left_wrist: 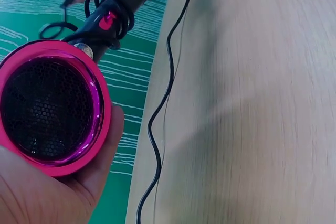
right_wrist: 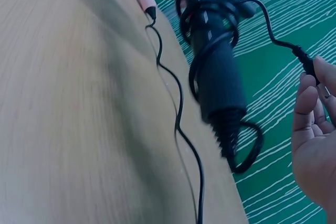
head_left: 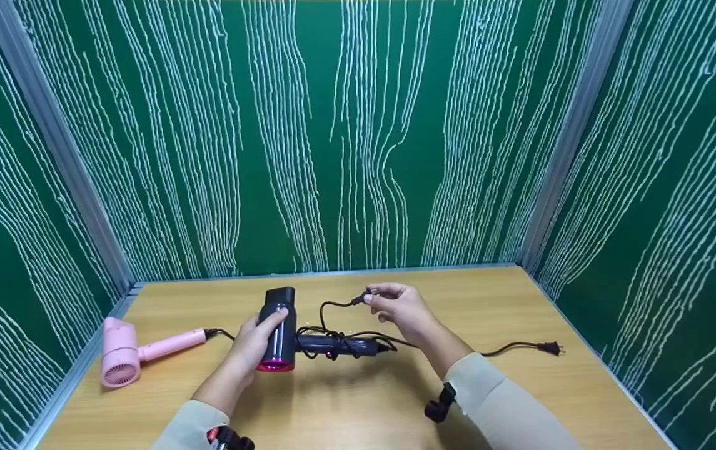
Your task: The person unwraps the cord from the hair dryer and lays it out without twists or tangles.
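A black hair dryer point(head_left: 279, 331) with a glossy pink rear ring point(left_wrist: 100, 114) is held above the table by my left hand point(head_left: 251, 342), which grips its barrel. Its handle point(head_left: 358, 346) points to the right, and its own black cord point(right_wrist: 210, 4) is wound around it in several loops. My right hand point(head_left: 403, 309) pinches the plug point(head_left: 364, 296) at the cord's free end, up and to the right of the handle. A short stretch of cord runs between plug and coils. The left thumb lies along the barrel's top.
A pink hair dryer point(head_left: 121, 353) lies at the table's left side. Its black cord point(left_wrist: 170, 51) runs behind the held dryer to a plug point(head_left: 550, 348) on the right. Green walls point(head_left: 370, 137) with white wavy lines enclose the wooden table point(head_left: 358, 412).
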A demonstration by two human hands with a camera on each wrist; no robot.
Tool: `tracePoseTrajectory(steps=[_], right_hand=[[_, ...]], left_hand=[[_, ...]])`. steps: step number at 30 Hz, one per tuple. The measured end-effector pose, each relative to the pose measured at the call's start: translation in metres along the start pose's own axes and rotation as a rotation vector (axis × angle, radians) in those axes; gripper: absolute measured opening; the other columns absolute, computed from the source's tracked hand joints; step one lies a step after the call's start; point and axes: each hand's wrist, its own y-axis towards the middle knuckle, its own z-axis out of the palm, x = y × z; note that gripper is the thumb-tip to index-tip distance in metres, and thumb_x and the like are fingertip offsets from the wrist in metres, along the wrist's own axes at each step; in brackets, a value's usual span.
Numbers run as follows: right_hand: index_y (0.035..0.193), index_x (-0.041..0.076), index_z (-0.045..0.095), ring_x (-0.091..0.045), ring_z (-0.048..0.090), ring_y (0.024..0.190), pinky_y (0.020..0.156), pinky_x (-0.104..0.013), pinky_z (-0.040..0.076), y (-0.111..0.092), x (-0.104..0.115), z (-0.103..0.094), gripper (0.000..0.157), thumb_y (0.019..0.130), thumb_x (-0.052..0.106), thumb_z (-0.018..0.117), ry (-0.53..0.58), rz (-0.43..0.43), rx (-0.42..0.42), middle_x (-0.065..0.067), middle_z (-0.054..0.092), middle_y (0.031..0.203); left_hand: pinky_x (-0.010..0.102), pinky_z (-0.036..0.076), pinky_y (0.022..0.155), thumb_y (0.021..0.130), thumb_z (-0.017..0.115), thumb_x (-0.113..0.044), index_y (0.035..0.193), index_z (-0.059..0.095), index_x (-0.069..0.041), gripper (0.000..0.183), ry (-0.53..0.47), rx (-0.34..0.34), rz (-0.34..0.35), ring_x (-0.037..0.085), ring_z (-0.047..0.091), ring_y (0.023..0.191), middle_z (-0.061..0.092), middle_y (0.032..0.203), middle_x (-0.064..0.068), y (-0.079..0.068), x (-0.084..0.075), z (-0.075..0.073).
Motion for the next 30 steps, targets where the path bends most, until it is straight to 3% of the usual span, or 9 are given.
tracePoseTrajectory(steps=[12, 22, 30], right_hand=[[0.127, 0.003, 0.073, -0.012, 0.067, 0.078, 0.067, -0.024, 0.056, -0.011, 0.01, 0.01, 0.038, 0.09, 0.01, 0.082, -0.038, 0.001, 0.038, 0.0, 0.075, 0.094], [0.126, -0.002, 0.072, -0.01, 0.068, 0.073, 0.063, -0.021, 0.054, -0.017, 0.001, 0.009, 0.038, 0.091, 0.008, 0.08, -0.05, 0.02, 0.083, 0.002, 0.077, 0.092], [0.12, -0.001, 0.073, -0.01, 0.064, 0.07, 0.059, -0.021, 0.05, -0.02, -0.013, 0.005, 0.033, 0.09, 0.009, 0.081, -0.056, 0.063, 0.114, 0.001, 0.074, 0.084]], left_hand=[[0.037, 0.063, 0.074, 0.1, 0.066, -0.058, 0.142, 0.048, -0.005, 0.07, -0.012, -0.07, -0.019, 0.024, 0.072, 0.087, 0.07, 0.11, 0.016, 0.003, -0.001, 0.0], [0.033, 0.061, 0.088, 0.098, 0.059, -0.071, 0.159, 0.033, -0.009, 0.091, -0.017, -0.107, -0.071, 0.026, 0.067, 0.11, 0.06, 0.138, 0.02, 0.003, -0.004, -0.007], [0.033, 0.059, 0.092, 0.098, 0.055, -0.073, 0.161, 0.03, -0.009, 0.093, -0.016, -0.126, -0.059, 0.029, 0.064, 0.117, 0.057, 0.142, 0.021, 0.003, -0.007, -0.007]])
